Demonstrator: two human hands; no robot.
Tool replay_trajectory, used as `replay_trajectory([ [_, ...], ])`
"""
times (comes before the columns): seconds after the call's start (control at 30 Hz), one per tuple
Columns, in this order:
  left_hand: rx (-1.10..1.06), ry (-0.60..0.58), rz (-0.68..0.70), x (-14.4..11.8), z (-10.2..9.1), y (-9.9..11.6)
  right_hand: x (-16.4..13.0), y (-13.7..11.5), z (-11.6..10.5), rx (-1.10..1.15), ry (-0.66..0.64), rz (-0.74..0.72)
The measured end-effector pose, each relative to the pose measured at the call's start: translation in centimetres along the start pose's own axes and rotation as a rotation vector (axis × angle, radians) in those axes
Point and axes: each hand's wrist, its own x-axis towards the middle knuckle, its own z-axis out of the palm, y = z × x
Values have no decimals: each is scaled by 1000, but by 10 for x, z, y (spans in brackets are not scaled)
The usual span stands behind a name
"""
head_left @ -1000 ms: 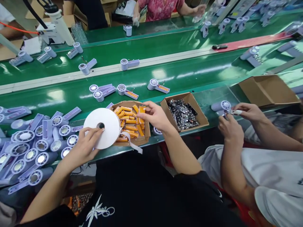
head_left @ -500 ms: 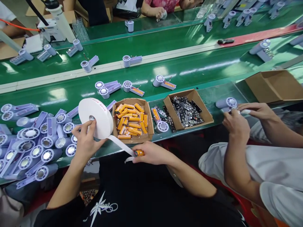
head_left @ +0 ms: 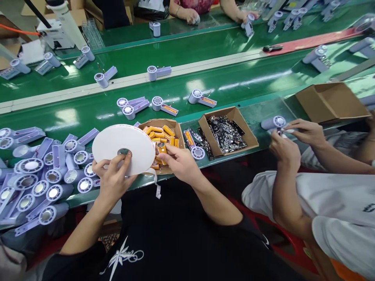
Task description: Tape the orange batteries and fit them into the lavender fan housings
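Observation:
My left hand [head_left: 113, 175] is closed on a big roll of white tape [head_left: 108, 142], its fingers at the central hole. The roll's flat face is turned toward me. A loose tail of tape [head_left: 158, 190] dangles below its right edge. In my right hand [head_left: 184, 162] an orange-wrapped battery [head_left: 161, 147] is pinched, close against the roll's right side. Both hands are over the near bench edge, by a cardboard box [head_left: 182, 134] of similar orange batteries. The roll hides the box's left part.
Lilac fan housings [head_left: 36, 166] are heaped at left; several more lie on the green belt [head_left: 252, 84]. A box [head_left: 215, 150] of circuit boards and a housing with an orange battery [head_left: 198, 152] are at right. Beyond, a co-worker's hands [head_left: 285, 150] hold another housing.
The roll has turned from edge-on to face me. My right hand has moved up and left with the battery, over the battery box. The stretched tape strip now hangs as a short tail.

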Motion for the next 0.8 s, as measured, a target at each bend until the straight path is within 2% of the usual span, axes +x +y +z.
replay_trajectory([
  [0.13,-26,-3,-25,-3,0,-1,-7,9,-10,89,246,17],
  [0.17,-35,-1,-28,-3,0,0,-7,11,-10,123,264,28],
  [0.23,-50,-5,-21,-4,0,1,-4,14,-7,134,190,46],
  [0.37,-23,-47,-38,1,-2,3,8,11,-4,104,-76,59],
  [0.43,0,-93,-45,2,-2,6,10,10,3,191,-133,74],
  [0.47,3,-117,-57,2,-1,8,10,10,9,271,-117,86],
  [0.57,-24,-143,-156,-5,4,26,9,21,29,613,136,123],
  [0.63,-32,-189,-213,-10,6,40,13,34,27,767,371,114],
  [0.67,-34,-237,-213,-9,6,45,19,41,17,786,479,84],
  [0.73,-62,-384,-146,5,4,47,34,55,-15,733,647,-11],
  [0.8,-170,-579,5,39,5,34,52,65,-51,649,680,-55],
])
